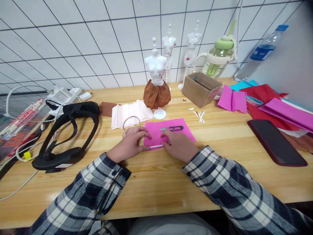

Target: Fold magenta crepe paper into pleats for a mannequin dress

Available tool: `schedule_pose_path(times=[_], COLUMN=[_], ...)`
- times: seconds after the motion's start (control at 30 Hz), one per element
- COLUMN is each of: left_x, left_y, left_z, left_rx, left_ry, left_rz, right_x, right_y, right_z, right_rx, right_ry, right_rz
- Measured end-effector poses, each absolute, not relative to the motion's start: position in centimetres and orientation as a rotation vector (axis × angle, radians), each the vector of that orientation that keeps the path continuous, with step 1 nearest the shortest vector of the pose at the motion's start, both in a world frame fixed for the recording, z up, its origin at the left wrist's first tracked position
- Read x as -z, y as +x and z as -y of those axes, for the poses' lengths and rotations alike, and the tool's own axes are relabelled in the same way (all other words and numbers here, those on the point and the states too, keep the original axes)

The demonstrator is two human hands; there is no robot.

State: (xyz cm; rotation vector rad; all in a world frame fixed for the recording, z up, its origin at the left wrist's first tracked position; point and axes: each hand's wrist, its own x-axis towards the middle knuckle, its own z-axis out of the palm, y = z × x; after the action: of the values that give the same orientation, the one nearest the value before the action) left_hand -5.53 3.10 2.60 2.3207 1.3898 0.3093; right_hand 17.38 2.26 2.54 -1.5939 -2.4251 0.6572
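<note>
A bright pink sheet (153, 130), cloth or crepe paper, lies flat before me with a thin white strip (156, 146) along its near edge. My left hand (132, 143) is open, thumb and forefinger apart, its fingertips touching the sheet's left side by the strip. Curled over the near edge, my right hand (180, 145) has its fingertips closed at the strip's right end. Thread snips (172, 128) rest on the sheet just beyond the right fingers. A thin metal ring (132, 117) stands behind my left hand, by a pale pink pleated piece (133, 112).
Behind stands a small mannequin (155, 67) in a brown skirt (156, 94), with two more mannequins. White scraps (201, 117), a cardboard box (201, 89), a jug (218, 60), a bottle (262, 52) and a phone (277, 142) are right. A black headset (69, 133) and cables lie left.
</note>
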Motion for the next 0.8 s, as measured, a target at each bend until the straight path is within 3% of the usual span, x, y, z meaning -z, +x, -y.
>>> schedule_pose_path(times=[0.37,0.8], left_x=[-2.6,-2.7], left_y=[-5.6,-5.7], left_z=[-3.1,-3.0], left_rx=[-0.315,-0.322], left_ry=[2.323,2.314], left_rz=[-1.378,-1.370], right_x=[-2.6,-2.2], right_y=[17.6,19.4], right_z=[-2.2,-3.4], right_rx=[-0.587,-0.847], right_ry=[-1.684,-1.501], right_rz=[2.374,2.359])
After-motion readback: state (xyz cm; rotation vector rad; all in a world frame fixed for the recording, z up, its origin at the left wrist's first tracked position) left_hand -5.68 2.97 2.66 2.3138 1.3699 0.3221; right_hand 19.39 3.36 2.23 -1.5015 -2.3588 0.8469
